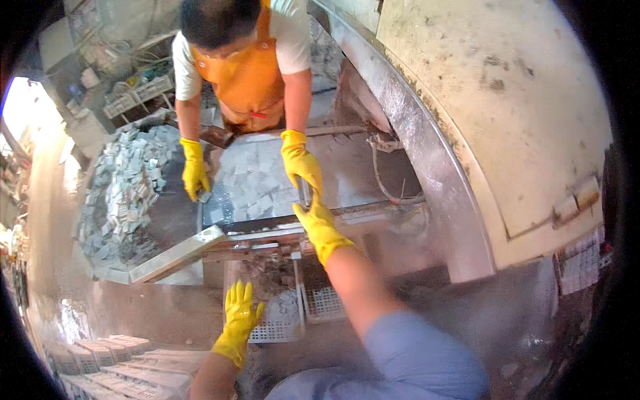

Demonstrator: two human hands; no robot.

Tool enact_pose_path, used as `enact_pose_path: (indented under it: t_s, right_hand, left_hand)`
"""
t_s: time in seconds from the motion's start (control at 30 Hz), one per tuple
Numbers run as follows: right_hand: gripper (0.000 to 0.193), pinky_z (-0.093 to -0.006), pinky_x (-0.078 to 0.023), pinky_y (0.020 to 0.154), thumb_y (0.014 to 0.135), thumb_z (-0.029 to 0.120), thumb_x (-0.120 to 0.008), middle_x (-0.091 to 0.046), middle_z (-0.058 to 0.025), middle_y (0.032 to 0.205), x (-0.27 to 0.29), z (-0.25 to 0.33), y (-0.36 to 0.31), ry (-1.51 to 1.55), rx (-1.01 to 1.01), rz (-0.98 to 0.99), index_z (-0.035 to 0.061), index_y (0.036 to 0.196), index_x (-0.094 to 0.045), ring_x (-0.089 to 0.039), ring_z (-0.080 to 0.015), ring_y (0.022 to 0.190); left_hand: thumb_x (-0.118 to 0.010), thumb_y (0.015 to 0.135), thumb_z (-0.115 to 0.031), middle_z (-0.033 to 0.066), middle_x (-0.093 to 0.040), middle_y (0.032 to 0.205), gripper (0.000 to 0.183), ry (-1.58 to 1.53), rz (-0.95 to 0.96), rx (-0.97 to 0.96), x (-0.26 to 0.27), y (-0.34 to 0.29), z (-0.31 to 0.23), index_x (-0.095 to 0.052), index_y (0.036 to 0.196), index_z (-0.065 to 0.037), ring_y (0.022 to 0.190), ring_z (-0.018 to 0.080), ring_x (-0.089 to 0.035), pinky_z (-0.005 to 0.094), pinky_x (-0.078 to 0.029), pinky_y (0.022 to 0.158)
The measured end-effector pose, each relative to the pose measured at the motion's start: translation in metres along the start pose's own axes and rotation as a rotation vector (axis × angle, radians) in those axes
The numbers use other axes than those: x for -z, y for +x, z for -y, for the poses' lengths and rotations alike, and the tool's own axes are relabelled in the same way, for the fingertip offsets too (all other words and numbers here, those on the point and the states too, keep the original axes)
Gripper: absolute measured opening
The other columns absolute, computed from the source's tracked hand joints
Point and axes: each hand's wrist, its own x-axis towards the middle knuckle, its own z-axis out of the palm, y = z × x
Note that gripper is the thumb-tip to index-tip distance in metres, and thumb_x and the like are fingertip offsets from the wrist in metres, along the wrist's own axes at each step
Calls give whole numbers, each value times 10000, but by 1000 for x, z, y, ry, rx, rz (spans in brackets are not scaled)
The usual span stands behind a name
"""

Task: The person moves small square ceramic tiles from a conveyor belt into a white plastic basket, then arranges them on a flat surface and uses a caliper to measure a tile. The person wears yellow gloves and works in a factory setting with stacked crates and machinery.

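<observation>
My right hand (pixel 323 230), in a yellow rubber glove, reaches over the near edge of the worktable (pixel 347 180). Its thumb and fingers pinch the lower end of a small, thin grey piece (pixel 306 193), whose exact kind I cannot make out. A co-worker's yellow-gloved hand (pixel 302 162) has the upper end of the same piece. My left hand (pixel 239 323), gloved too, is held with its fingers spread and nothing in it. Below and beside it are a white perforated crate (pixel 273 332) and grey flat pieces (pixel 285 307). Wet pale flat pieces (pixel 250 180) cover part of the tabletop.
Across the table stands a co-worker in an orange apron (pixel 243 80), another gloved hand (pixel 194 170) at the table's left. A large heap of grey pieces (pixel 127 193) lies left, behind a pale beam (pixel 177 255). A big cream-coloured machine housing (pixel 493 100) curves along the right. Stacked crates (pixel 127 367) stand lower left.
</observation>
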Motion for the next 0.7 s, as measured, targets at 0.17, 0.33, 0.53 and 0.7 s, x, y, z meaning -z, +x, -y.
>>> enact_pose_path:
  t_s: [0.17,0.33,0.53,0.7]
  right_hand:
    - [729,-466,-509,1013,988,545,-650,-705,-252,1233,61,-51,-159,319,-117,229,2,1459,-534,-658,-401,1185]
    - [718,-445,-473,1094,996,500,-644,-623,-211,1453,202,-163,-428,-57,-731,250,36,1529,-519,-620,-373,1296]
    - [684,-459,-479,1076,1006,500,-624,-596,-187,1482,308,-163,-626,30,-1357,-145,42,1506,-535,-610,-360,1292]
    - [654,-455,-479,1066,1009,480,-627,-602,-180,1455,303,-189,-717,204,-1413,-395,37,1483,-542,-609,-350,1272]
  left_hand:
    - [-776,863,-432,290,-538,1479,782,-118,203,290,-5,-203,45,-535,1455,18,1390,471,-486,544,-359,1193]
    - [-745,864,-581,301,-668,1323,845,-270,652,665,-18,-294,48,-592,1406,49,1265,445,-627,478,-482,1098]
    - [-719,884,-510,263,-717,1210,675,-192,680,471,-44,-250,61,-659,1332,-9,1159,421,-678,479,-531,1005]
    - [-710,873,-526,253,-710,1271,697,-167,739,89,-13,-153,3,-661,1372,-42,1225,420,-656,445,-527,1034]
